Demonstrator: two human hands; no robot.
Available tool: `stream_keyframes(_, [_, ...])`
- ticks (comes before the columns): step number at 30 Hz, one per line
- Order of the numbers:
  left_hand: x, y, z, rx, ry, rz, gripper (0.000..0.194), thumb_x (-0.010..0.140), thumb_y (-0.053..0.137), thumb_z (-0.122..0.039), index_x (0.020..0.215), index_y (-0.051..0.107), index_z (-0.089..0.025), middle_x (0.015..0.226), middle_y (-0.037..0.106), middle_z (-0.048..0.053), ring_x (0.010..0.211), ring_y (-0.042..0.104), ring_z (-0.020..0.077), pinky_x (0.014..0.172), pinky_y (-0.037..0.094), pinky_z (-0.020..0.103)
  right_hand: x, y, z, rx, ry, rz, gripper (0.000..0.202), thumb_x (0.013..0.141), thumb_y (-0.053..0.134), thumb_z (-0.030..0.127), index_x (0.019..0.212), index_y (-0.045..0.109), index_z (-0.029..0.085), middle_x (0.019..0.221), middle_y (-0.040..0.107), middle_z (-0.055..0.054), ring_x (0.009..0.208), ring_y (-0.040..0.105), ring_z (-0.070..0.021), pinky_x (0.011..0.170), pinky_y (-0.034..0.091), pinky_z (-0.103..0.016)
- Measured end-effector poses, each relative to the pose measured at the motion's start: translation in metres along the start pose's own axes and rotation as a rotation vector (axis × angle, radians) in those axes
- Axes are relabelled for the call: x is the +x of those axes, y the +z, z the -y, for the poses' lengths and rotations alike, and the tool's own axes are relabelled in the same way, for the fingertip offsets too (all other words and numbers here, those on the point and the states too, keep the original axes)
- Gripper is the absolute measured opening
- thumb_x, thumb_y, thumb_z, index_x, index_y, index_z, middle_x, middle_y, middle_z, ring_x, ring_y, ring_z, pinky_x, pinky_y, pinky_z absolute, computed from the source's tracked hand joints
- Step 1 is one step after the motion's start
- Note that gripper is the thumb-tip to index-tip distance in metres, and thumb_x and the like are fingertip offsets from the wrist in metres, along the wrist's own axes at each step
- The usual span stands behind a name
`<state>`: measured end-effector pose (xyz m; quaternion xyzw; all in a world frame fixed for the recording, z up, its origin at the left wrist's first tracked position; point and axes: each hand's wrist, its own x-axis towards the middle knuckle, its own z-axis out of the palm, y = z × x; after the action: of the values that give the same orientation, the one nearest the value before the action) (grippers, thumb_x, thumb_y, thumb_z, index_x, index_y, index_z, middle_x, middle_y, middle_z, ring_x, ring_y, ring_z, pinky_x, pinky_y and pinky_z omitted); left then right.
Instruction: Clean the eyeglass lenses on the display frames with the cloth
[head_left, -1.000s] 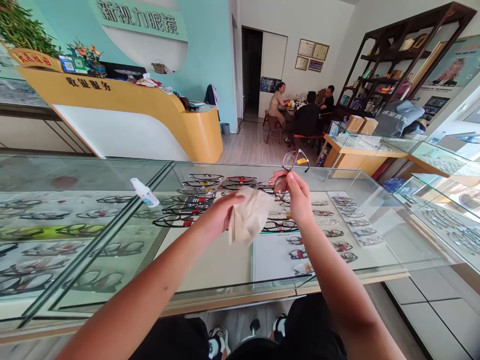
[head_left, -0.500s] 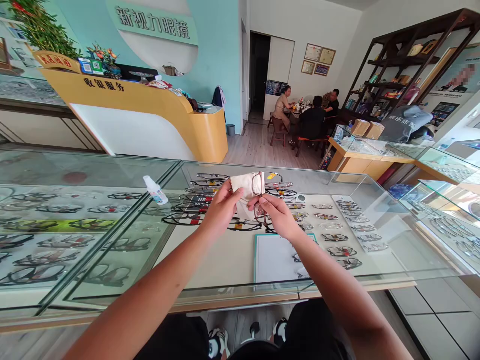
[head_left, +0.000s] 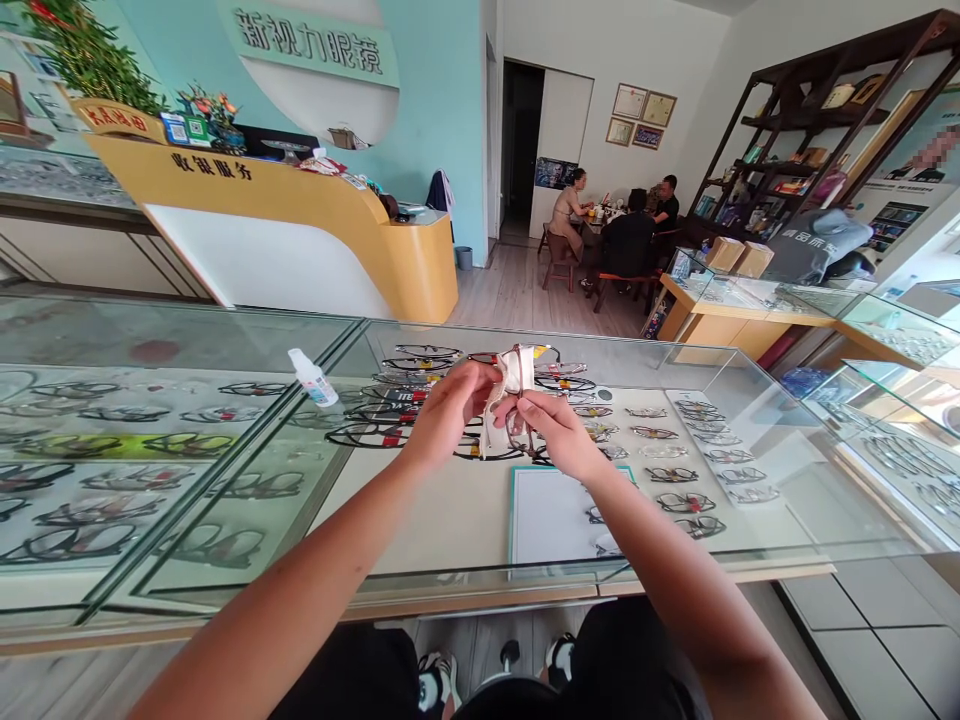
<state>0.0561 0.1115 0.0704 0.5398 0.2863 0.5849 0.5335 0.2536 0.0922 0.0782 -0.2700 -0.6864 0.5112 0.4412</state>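
Over the glass counter, my right hand [head_left: 556, 428] pinches a pair of reddish-brown eyeglasses [head_left: 519, 436], held with the lenses one above the other. A cream cleaning cloth [head_left: 516, 368] is bunched around the upper lens and hangs down on the left side. My left hand [head_left: 450, 410] has its fingers curled onto the cloth's left edge; the fingertips are partly hidden. Behind and below the hands, several dark eyeglasses [head_left: 367, 436] lie in rows on the counter.
A white spray bottle [head_left: 312, 378] stands to the left on the glass display counter [head_left: 442, 585]. A teal-edged white board [head_left: 551, 515] lies near the front. More frames [head_left: 684, 503] sit at the right. Several people sit at a table [head_left: 592, 222] in the back.
The cloth was spread flat behind the glasses and is now folded around the upper lens. My left fingers have shifted from its face to its left edge.
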Motion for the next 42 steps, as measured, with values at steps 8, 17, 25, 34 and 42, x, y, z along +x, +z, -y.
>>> stream_keyframes(8, [-0.001,0.002,-0.004,0.018,-0.09,-0.014,0.047,0.086,0.092,-0.054,0.104,0.06,-0.024,0.076,0.071,-0.005,0.055,0.061,0.0123,0.057,0.046,0.026,-0.003,0.003,0.006,-0.06,-0.016,0.1,0.056,0.11,0.052,0.067,0.097,0.079,0.019,0.092,0.07,-0.006,0.085,0.055,-0.0195,0.083,0.048,-0.034])
stream_keyframes(17, [-0.004,0.011,-0.013,-0.201,-0.234,0.187,0.04,0.085,0.094,-0.053,0.089,0.071,-0.02,0.056,0.051,-0.005,0.051,0.047,0.012,0.053,0.046,0.027,-0.001,0.003,0.006,-0.024,-0.01,0.137,0.058,0.108,0.053,0.071,0.097,0.079,0.02,0.095,0.073,-0.007,0.087,0.057,-0.0212,0.085,0.049,-0.035])
stream_keyframes(25, [-0.007,0.009,-0.02,-0.084,-0.193,0.2,0.04,0.086,0.093,-0.05,0.095,0.07,-0.019,0.055,0.056,-0.005,0.046,0.05,0.0118,0.047,0.043,0.025,-0.002,0.004,0.006,0.111,0.015,0.177,0.05,0.109,0.057,0.062,0.096,0.08,0.019,0.09,0.075,-0.006,0.083,0.063,-0.0209,0.086,0.05,-0.035])
stream_keyframes(34, [-0.01,0.005,-0.011,0.063,-0.062,0.074,0.037,0.087,0.091,-0.052,0.093,0.073,-0.02,0.063,0.067,-0.002,0.048,0.057,0.0136,0.051,0.048,0.028,-0.004,0.005,0.01,0.088,0.053,0.22,0.056,0.107,0.057,0.068,0.096,0.081,0.019,0.092,0.076,-0.008,0.084,0.061,-0.021,0.086,0.051,-0.036])
stream_keyframes(42, [-0.001,-0.007,-0.007,0.089,-0.038,0.01,0.046,0.09,0.084,-0.065,0.087,0.079,-0.019,0.082,0.075,0.006,0.076,0.069,0.021,0.069,0.055,0.032,-0.003,0.003,0.01,0.055,0.037,0.174,0.053,0.108,0.057,0.064,0.092,0.082,0.019,0.09,0.074,-0.006,0.084,0.057,-0.0203,0.086,0.049,-0.035])
